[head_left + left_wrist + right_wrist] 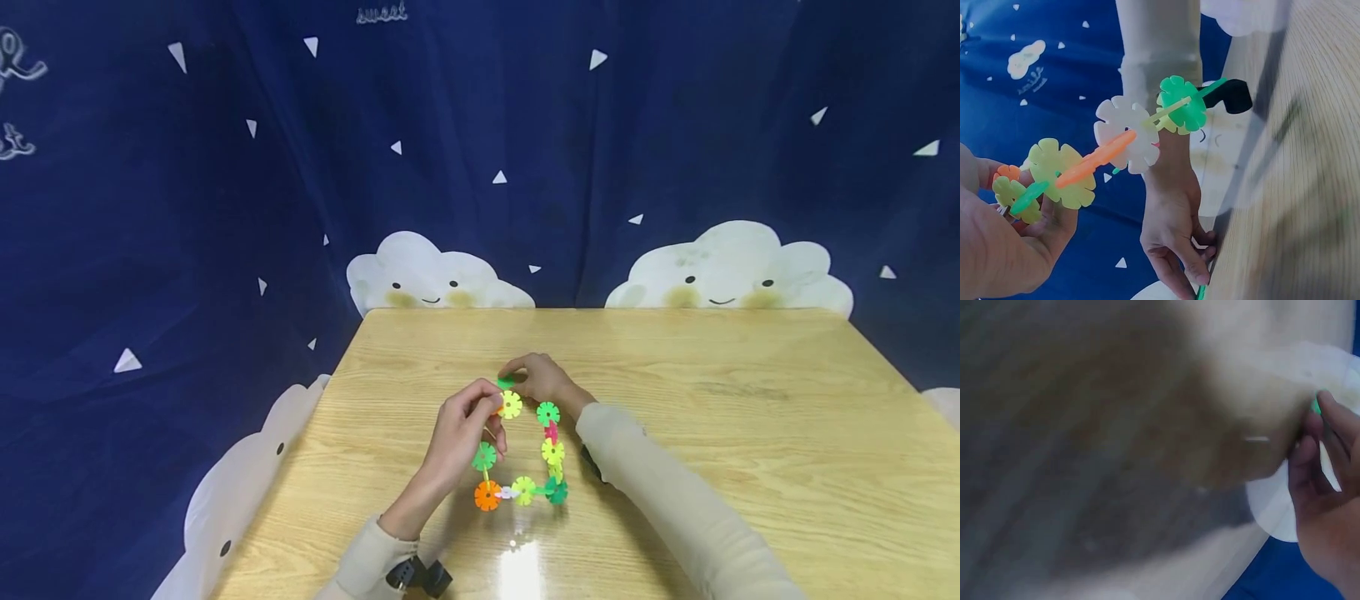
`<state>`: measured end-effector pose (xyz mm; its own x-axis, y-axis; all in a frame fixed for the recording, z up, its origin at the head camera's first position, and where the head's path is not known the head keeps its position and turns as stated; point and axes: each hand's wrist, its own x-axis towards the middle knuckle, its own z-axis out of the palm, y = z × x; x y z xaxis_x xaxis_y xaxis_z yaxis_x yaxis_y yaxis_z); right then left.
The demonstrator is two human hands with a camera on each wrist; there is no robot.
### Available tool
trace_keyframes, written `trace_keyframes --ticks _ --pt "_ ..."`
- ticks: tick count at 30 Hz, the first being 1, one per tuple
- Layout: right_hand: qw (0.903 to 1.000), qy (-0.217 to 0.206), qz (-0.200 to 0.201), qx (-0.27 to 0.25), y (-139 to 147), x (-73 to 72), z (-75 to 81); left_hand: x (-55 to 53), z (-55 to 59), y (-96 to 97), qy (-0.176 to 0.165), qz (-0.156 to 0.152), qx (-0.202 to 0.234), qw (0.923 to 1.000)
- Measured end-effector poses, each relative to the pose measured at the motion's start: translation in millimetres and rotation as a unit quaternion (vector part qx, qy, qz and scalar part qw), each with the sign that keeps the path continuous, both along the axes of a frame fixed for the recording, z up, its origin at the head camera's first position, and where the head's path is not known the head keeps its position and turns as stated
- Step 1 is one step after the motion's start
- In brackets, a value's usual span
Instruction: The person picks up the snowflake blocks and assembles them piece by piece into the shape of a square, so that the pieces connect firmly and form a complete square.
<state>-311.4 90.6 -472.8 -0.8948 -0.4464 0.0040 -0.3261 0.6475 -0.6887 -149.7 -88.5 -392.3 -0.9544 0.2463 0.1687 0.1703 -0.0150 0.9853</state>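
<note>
My left hand [459,427] pinches one end of a chain of flower-shaped plastic interlocking discs, beside a yellow disc [511,405]. From there the chain bends round through a green disc [483,456], an orange disc [487,495] and a dark green disc [557,490], up to a bright green disc [547,413]. Slotted edges join the discs at right angles, as the left wrist view shows with a white disc [1127,132]. Just beyond, my right hand [542,379] pinches a loose-looking green disc [506,383], mostly covered by fingers in the right wrist view [1316,405].
A wooden table [712,400] lies under both hands. Behind it hangs a dark blue curtain [465,100] with white triangles and smiling clouds [731,267]. A black device [420,575] is strapped at the left wrist.
</note>
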Motion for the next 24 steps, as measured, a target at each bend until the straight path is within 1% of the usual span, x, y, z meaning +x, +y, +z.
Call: trace_keyframes --ticks 2,5,7,11,16,20,22,24 --pt "0.9985 0.051 0.002 0.019 -1 1.3 -1.9 -0.1 0.1 0.8 0.000 0.000 -0.001 1.0000" --pt "0.9966 0.081 0.012 0.012 -1 3.1 -4.8 0.2 0.4 2.5 -0.001 -0.002 -0.001 1.0000" --pt "0.9960 0.088 0.016 0.004 0 4.2 -5.8 0.4 0.5 3.8 -0.002 -0.003 0.000 1.0000" --pt "0.9950 0.098 0.020 0.004 4 5.9 -6.8 0.6 0.2 5.8 -0.004 -0.002 0.001 1.0000" --pt "0.9935 0.111 0.023 0.004 12 10.5 -6.7 1.1 -0.6 7.1 -0.001 -0.002 -0.008 1.0000" --pt "0.9909 0.129 0.036 0.002 19 13.5 -8.2 1.3 -1.3 8.4 -0.004 -0.004 -0.013 0.9999" --pt "0.9912 0.127 0.039 -0.003 23 15.8 -7.8 1.3 -1.6 9.0 -0.004 -0.005 -0.014 0.9999" --pt "0.9930 0.112 0.035 -0.014 27 19.5 -6.5 1.7 -1.8 9.5 -0.003 -0.007 -0.014 0.9999"
